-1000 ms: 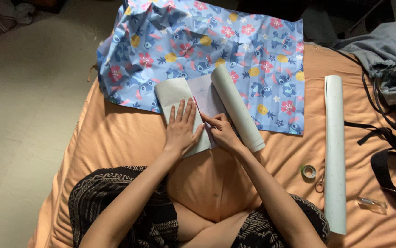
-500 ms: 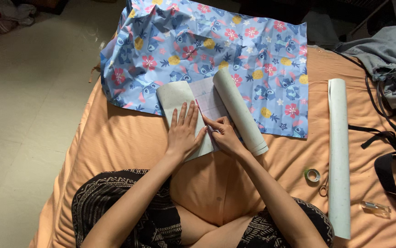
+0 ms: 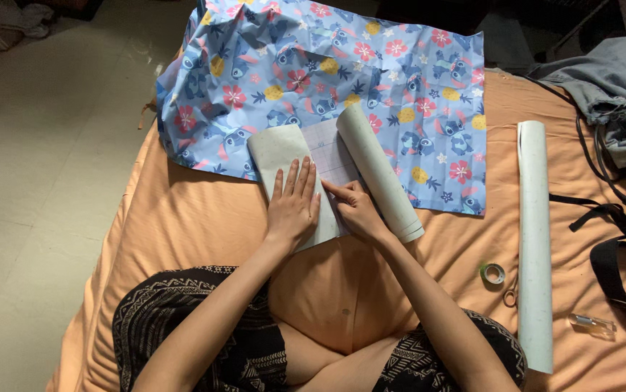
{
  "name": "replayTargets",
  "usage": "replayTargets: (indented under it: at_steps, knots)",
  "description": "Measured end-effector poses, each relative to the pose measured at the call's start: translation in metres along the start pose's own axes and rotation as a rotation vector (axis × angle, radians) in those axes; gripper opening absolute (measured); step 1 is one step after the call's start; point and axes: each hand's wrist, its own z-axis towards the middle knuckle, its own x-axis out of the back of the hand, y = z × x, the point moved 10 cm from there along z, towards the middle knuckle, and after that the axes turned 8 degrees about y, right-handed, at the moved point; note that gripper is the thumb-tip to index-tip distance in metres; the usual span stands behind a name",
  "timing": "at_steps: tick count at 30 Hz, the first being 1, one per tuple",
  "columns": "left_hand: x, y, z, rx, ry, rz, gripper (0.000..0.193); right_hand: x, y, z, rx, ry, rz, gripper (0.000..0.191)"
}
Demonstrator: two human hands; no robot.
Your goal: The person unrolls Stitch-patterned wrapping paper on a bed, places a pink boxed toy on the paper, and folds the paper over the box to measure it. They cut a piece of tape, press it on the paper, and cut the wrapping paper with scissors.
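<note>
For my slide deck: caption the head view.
Left hand flattens a grey-green paper sheet while right hand creases it beside its rolled end, on flowered blue wrapping paper.

Tape roll (image 3: 493, 273) lies just left of paper roll (image 3: 535, 239).

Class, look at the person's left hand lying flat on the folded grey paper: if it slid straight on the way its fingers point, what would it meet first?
The left hand points away from the body along the folded grey paper. Past that sheet's far edge it would probably meet the blue flowered wrapping paper first.

I note a matt grey-green paper roll (image 3: 378, 173), glossy blue floral wrapping paper (image 3: 342, 80), and soft orange cloth bedsheet (image 3: 189, 225).
</note>
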Motion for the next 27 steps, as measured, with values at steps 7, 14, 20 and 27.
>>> replayTargets:
  at_steps: [7, 14, 20, 27]
  knots:
    - [0.008, 0.002, 0.003, 0.028, 0.014, -0.066, 0.067, 0.000, -0.009, 0.002, 0.000, 0.012, 0.184, 0.057]
    - [0.013, 0.007, 0.005, 0.034, -0.064, -0.097, 0.072, 0.025, -0.023, -0.026, 0.057, -0.025, 0.037, 0.053]
    - [0.027, 0.020, -0.001, -0.009, -0.008, -0.066, 0.070, 0.194, -0.033, -0.123, 0.095, 0.206, 0.051, 0.046]
    - [0.045, 0.032, -0.002, -0.043, 0.025, -0.070, 0.067, 0.316, 0.069, -0.265, -0.563, 0.612, -0.111, 0.019]
